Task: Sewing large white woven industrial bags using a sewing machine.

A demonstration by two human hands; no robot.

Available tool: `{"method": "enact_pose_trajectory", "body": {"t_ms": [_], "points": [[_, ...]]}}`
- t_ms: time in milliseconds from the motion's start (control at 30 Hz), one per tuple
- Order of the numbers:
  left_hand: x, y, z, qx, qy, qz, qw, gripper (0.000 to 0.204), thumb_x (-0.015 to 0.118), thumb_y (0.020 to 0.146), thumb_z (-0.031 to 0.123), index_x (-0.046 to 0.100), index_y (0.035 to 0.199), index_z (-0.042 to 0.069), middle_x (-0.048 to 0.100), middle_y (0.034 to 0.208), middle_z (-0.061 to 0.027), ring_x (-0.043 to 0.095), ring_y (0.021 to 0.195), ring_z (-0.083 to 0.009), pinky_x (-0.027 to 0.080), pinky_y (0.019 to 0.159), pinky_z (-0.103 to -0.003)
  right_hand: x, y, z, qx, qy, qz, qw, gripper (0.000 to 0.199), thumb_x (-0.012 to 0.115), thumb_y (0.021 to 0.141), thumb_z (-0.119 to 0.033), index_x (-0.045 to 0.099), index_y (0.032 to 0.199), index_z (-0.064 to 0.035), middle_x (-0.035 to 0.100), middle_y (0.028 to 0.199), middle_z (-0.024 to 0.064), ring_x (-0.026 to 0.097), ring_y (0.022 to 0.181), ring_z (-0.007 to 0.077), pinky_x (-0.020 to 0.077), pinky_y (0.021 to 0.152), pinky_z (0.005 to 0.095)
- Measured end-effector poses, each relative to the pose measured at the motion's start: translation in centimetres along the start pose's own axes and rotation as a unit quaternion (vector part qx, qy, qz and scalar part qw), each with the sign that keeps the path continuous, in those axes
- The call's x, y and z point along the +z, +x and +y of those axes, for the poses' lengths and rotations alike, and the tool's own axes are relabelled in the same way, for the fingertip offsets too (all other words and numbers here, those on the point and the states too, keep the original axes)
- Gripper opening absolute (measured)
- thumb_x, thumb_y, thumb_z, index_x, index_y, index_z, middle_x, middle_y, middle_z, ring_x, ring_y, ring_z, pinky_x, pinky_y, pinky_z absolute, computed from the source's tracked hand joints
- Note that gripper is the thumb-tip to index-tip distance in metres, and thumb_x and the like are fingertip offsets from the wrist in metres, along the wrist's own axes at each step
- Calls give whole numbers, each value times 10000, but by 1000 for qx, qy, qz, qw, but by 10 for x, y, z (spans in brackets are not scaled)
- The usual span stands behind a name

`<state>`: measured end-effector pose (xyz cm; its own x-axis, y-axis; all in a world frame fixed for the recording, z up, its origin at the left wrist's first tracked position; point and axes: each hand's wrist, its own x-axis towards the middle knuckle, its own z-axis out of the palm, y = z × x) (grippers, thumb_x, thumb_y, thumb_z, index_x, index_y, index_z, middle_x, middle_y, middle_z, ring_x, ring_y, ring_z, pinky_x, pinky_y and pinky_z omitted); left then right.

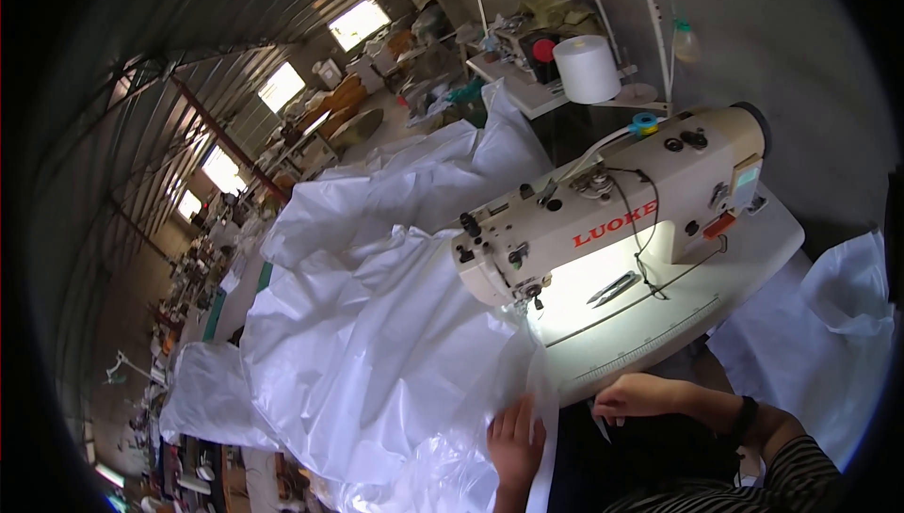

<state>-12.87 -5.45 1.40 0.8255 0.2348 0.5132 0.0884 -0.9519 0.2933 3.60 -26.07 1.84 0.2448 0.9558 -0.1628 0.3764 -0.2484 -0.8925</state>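
A large white plastic sheet [377, 344] lies bunched over the left of the sewing machine [603, 212], and one edge of it runs under the needle area. My left hand [516, 442] is closed on the sheet near its right edge, fingers together and pointing toward the machine. At the front edge of the machine bed [640, 348], my right hand [636, 398] has its fingers curled. A small pale pointed thing shows below those fingers, too little of it to name. Metal thread snips [612, 289] rest on the lit bed under the machine arm.
A big white thread cone [587, 69] stands behind the machine, with a small blue-and-yellow spool [645, 124] nearer. More white sheeting [810, 325] hangs at the right. Farther back is another work table [518, 85], and cluttered benches line the left of the workshop.
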Motion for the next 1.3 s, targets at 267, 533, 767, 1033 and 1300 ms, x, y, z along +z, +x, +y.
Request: {"method": "enact_pose_trajectory", "body": {"t_ms": [267,533,767,1033,1300], "points": [[-1,-191,-11,-295,-53,-38,953,225,731,841,197,661,795,-12,647,742,-188,591,622,-417,488,581,-451,106,94,90,-72,-119,-11,990,333,508,965,-226,573,1226,-30,626,1195,216,596,1098,388,465,958,405],[-119,-130,29,-175,-227,-124,950,237,764,787,132,614,898,-15,630,756,-185,610,649,-389,495,580,-433,144,121,-27,-136,-79,-83,984,331,553,942,-238,600,1185,-19,634,1181,205,596,1110,366,466,958,399],[-149,-113,11,-123,-164,-56,977,330,726,804,149,650,1110,48,671,952,-133,668,792,-325,550,671,-412,114,226,-257,-125,-113,-133,977,314,566,940,-238,614,1161,-21,646,1166,191,609,1093,351,473,948,388],[-84,-254,-136,-574,-148,289,752,1149,874,659,168,125,1505,-44,274,1502,-300,387,1335,-384,329,1109,-409,97,181,-194,-56,-175,-144,972,296,580,937,-239,630,1134,-23,660,1149,173,624,1074,333,481,937,376],[-48,-286,-129,-547,-556,284,558,107,561,975,145,600,986,46,657,925,-40,622,823,-142,515,754,-289,57,59,-51,57,-227,-110,966,279,595,935,-239,645,1106,-25,674,1132,156,639,1055,315,489,926,364]]}}
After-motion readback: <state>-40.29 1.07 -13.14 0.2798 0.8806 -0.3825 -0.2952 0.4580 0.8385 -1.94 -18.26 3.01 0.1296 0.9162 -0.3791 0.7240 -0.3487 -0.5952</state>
